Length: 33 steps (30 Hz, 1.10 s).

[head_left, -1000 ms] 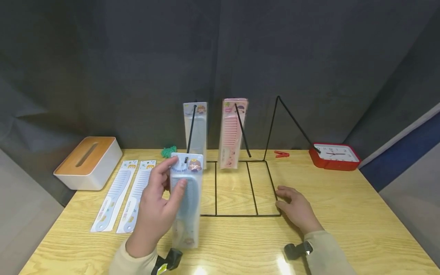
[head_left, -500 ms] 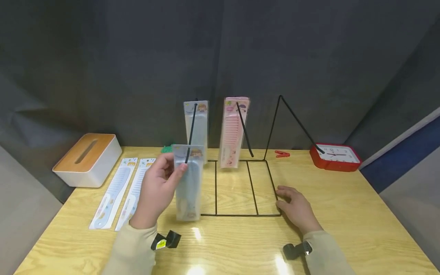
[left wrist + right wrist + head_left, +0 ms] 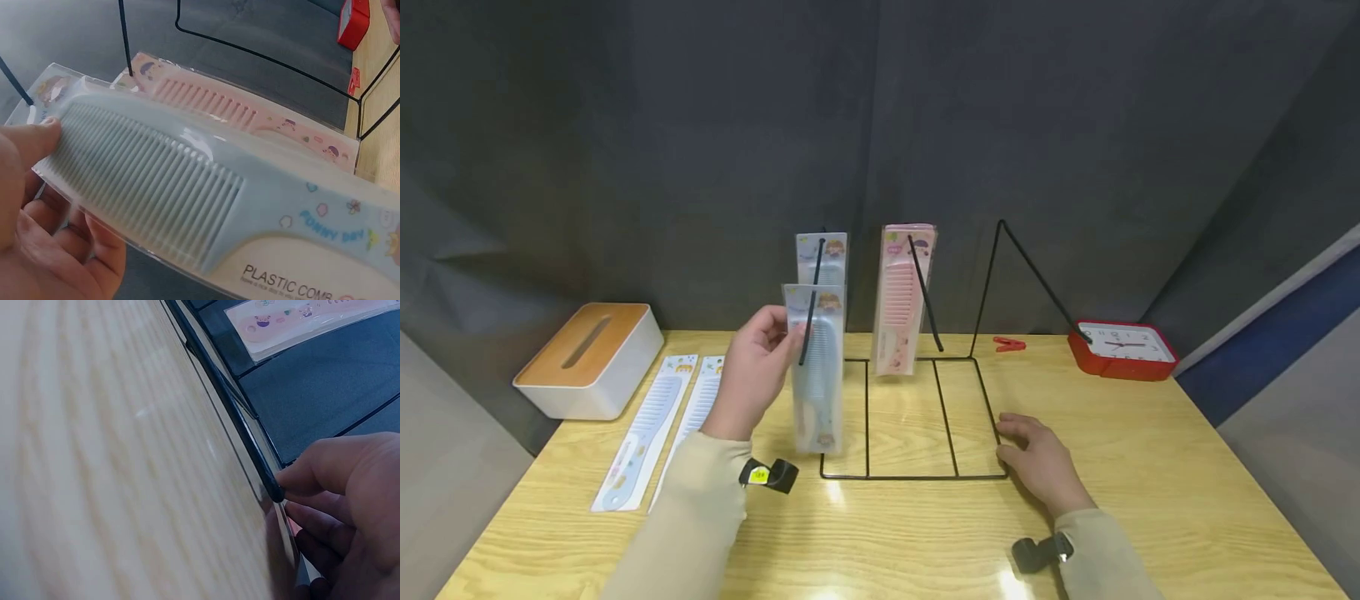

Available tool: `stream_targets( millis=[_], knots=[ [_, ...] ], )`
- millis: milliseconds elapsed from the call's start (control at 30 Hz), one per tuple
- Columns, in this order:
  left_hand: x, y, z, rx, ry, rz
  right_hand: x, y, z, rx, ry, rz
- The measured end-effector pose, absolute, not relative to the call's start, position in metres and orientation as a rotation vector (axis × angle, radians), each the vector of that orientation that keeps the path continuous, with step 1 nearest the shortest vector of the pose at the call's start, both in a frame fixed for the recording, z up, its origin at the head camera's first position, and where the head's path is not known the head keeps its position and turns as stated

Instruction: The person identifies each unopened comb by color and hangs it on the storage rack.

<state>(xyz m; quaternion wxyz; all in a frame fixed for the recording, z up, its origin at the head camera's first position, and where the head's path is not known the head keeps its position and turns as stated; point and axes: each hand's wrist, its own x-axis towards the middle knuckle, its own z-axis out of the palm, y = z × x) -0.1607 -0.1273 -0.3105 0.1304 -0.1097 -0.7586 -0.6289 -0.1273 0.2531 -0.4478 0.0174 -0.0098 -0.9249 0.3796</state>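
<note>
My left hand (image 3: 752, 362) pinches a blue plastic comb in a clear-fronted package (image 3: 820, 400) between thumb and fingers. The packaged comb hangs upright on the left prong of a black wire rack (image 3: 917, 477), partway along, with the prong's tip sticking out in front. Behind it, another blue packaged comb (image 3: 833, 250) hangs at the prong's back end. Pink packaged combs (image 3: 895, 292) hang on the middle prong. My right hand (image 3: 1041, 458) grips the right side of the rack's base, its thumb and fingers about the black wire (image 3: 250, 444).
Two blue packaged combs (image 3: 643, 433) lie on the table at the left, beside a white tissue box (image 3: 587, 392) with a wooden lid. A red clip (image 3: 1009, 344) and a red clock (image 3: 1123, 350) are at the back right. The rack's right prong (image 3: 1045, 283) carries nothing.
My left hand has moved forward and up, sliding the packaged comb from the prong's tip further back along it. The right hand stays on the rack's base.
</note>
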Motion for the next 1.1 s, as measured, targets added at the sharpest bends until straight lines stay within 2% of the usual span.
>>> stream_targets(
  millis=[433,833,1100],
  knots=[
    [-0.206,-0.113,-0.312,-0.167,-2.078,-2.057,-0.127,0.255,-0.450,-0.036,-2.870,1.159],
    [-0.228,-0.109,-0.303,0.029,-2.142,-1.859,-0.125,0.252,-0.450,-0.040,-2.862,1.145],
    [-0.234,-0.110,-0.298,0.066,-2.178,-1.800,-0.125,0.253,-0.449,-0.055,-2.859,1.154]
  ],
)
